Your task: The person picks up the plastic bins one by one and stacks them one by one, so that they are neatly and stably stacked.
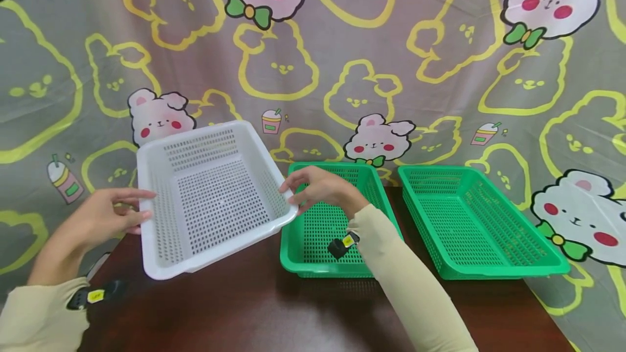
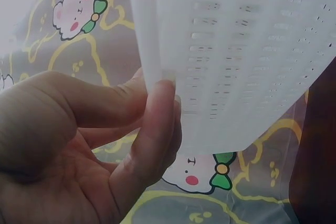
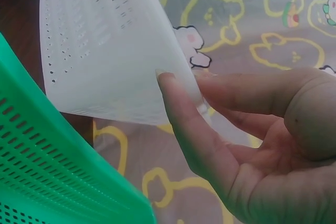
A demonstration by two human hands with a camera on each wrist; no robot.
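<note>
A white perforated plastic basket (image 1: 222,194) is held up above the left part of the table, tilted so its inside faces the head camera. My left hand (image 1: 100,213) pinches its left rim between thumb and fingers, as the left wrist view shows on the white wall (image 2: 210,66). On the opposite rim, near the front right corner, my right hand (image 1: 323,186) pinches the edge; the right wrist view shows the thumb and a finger on either side of the rim (image 3: 178,66). No contents show inside the white basket.
A green perforated basket (image 1: 290,266) stands on the dark brown table (image 1: 235,308), partly behind my right forearm. Farther right sits a second green basket (image 1: 513,271), turned at an angle. A patterned cloth (image 1: 313,118) with cartoon rabbits hangs behind the table.
</note>
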